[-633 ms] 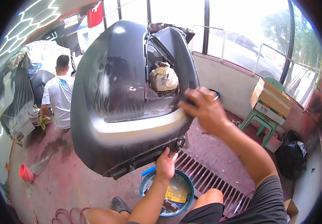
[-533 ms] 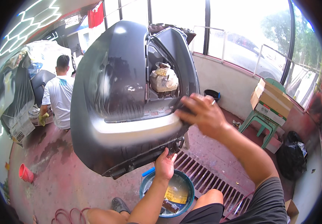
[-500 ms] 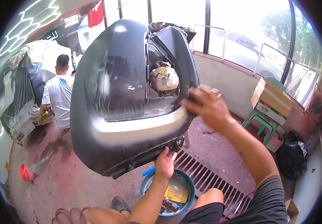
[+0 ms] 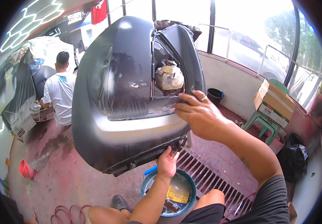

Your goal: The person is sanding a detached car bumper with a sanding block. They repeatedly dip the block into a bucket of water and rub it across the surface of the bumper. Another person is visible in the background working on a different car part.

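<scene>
A dark grey car bumper (image 4: 131,86) stands tilted in front of me, with a pale, silvery band (image 4: 138,128) across its lower part. From below, my left hand (image 4: 167,163) grips the bumper's lower edge, thumb up along it. My right hand (image 4: 202,114), with a ring on one finger, reaches across to the right end of the pale band. Its fingers are stretched out over the surface there; whatever may lie beneath them is hidden. Behind the bumper's opening sits a tied whitish plastic bag (image 4: 169,77).
Below my left hand stands a blue-green basin (image 4: 194,190) of cloudy water with a yellow sheet inside, beside a floor grate (image 4: 217,186). A person (image 4: 60,89) works at the left. A red bucket (image 4: 26,170), black bucket (image 4: 215,96), boxed stool (image 4: 267,123) and coiled hose (image 4: 69,216) surround me.
My right hand has shifted left and slightly down, inward from the bumper's right edge along the pale band. My left hand keeps its grip. The view has turned slightly, revealing the black bucket.
</scene>
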Available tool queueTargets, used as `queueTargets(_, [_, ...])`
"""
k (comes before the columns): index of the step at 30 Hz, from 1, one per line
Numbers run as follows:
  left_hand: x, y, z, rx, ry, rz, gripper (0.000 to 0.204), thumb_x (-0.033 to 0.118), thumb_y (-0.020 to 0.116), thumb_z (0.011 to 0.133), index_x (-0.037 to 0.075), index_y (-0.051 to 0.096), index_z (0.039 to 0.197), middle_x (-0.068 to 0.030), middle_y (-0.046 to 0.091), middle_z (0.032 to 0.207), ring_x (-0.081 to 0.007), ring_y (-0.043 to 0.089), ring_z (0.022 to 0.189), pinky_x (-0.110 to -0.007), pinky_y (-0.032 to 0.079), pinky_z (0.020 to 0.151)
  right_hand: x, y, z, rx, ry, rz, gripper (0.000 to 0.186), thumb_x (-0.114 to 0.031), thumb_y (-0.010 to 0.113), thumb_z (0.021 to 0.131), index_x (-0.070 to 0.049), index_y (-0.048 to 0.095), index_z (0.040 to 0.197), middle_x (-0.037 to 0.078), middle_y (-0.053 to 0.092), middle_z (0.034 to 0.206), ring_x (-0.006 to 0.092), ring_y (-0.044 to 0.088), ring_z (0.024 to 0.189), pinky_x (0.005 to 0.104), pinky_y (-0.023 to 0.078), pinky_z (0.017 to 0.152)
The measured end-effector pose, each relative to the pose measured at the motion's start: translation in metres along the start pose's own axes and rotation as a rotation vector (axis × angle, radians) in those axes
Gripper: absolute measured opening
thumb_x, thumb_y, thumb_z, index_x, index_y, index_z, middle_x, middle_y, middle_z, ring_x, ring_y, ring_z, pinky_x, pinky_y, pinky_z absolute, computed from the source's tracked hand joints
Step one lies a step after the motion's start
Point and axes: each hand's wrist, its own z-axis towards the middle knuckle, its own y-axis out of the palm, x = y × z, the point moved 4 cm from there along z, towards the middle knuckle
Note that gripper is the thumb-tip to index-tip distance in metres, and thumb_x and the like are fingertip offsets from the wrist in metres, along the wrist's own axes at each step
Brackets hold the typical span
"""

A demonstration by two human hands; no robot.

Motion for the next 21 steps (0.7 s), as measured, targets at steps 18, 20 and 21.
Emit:
queueTargets(18, [0.006,-0.007,0.001,-0.047,-0.032,0.103,0.028,0.025,0.063,0.108,0.006,0.068,0.129,-0.0092,0.077,0.127,-0.0278,0.070,0.121,-0.061,0.031,0.126,0.048,0.037,-0.072,0.672,0.320,-0.128,0.047,-0.011,0.061,0.101,-0.016,0.067,0.148,0.003,0.066,0.150,0.0366,0.043,0.154,0.0555,0.027,0.125])
queueTargets(20, [0.006,0.000,-0.005,-0.042,-0.041,0.043,0.028,0.022,0.066,0.107,0.006,0.067,0.131,-0.0092,0.076,0.128,-0.0273,0.069,0.122,-0.058,0.035,0.125,0.012,0.060,-0.091,0.819,0.339,0.065,0.046,-0.010,0.062,0.101,-0.011,0.067,0.147,0.007,0.071,0.142,0.0369,0.048,0.149,0.0542,0.032,0.122])
queueTargets(21, [0.005,0.006,-0.006,-0.044,-0.036,0.012,0.028,0.020,0.068,0.107,0.006,0.066,0.132,-0.0091,0.075,0.128,-0.0270,0.069,0.123,-0.056,0.037,0.124,-0.011,0.081,-0.104,0.912,0.374,0.219,0.043,-0.004,0.065,0.099,-0.005,0.067,0.142,0.012,0.075,0.133,0.0372,0.056,0.140,0.0532,0.038,0.115])
